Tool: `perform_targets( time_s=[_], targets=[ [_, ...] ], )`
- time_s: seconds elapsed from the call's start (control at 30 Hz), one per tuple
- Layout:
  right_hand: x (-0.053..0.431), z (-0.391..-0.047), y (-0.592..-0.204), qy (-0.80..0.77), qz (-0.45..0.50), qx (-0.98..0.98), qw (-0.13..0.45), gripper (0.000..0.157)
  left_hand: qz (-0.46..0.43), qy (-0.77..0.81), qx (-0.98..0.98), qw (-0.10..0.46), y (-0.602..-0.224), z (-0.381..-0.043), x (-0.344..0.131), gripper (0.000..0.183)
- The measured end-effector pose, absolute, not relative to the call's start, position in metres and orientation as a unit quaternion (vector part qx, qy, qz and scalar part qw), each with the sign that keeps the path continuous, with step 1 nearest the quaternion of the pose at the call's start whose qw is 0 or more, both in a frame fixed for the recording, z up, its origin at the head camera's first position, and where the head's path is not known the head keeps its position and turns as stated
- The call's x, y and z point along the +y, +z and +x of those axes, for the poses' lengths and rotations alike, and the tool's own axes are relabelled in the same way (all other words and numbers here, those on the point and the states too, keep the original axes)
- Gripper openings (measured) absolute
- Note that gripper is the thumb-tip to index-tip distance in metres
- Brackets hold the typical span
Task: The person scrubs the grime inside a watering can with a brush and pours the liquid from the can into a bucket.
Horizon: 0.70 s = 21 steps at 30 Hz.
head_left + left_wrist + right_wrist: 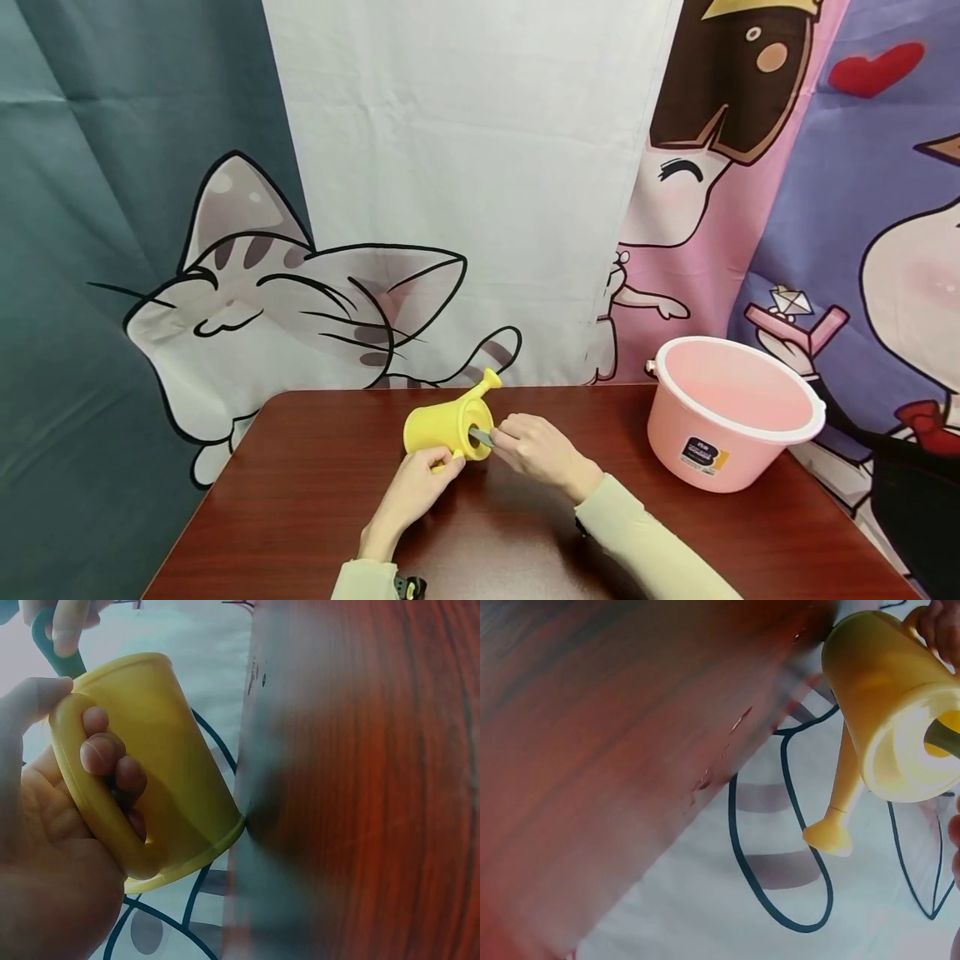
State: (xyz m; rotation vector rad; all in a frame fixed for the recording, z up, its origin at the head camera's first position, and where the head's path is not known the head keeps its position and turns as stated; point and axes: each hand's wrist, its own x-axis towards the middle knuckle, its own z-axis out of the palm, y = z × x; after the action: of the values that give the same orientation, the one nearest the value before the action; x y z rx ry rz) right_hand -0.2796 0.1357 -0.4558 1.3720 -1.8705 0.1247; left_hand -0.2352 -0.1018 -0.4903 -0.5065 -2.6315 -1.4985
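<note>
dark label on pink bucket (731, 411), print too small to read

The yellow watering can (450, 427) looks matt plastic, the table (300, 500) glossy dark wood.

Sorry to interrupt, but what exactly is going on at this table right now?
A person holds a small yellow watering can tipped on its side above the brown table, the left hand gripping its handle. The right hand pokes a thin green-handled tool into the can's open mouth. A pink bucket stands untouched on the table to the right.
</note>
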Motion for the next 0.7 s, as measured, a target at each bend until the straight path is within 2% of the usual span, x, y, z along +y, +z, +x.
perform_targets(
  time_s=[0.33, 0.7],
  targets=[
    [0.142, -0.274, -0.45, 0.014, 0.566, -0.704, 0.428, 0.02, -0.161, -0.492, -0.855, 0.038, -0.491, -0.235, -0.102, 0.036],
    [0.145, -0.267, -0.447, 0.021, 0.573, -0.69, 0.442, 0.019, -0.163, -0.491, -0.855, 0.04, -0.491, -0.235, -0.101, 0.036]
  ],
)
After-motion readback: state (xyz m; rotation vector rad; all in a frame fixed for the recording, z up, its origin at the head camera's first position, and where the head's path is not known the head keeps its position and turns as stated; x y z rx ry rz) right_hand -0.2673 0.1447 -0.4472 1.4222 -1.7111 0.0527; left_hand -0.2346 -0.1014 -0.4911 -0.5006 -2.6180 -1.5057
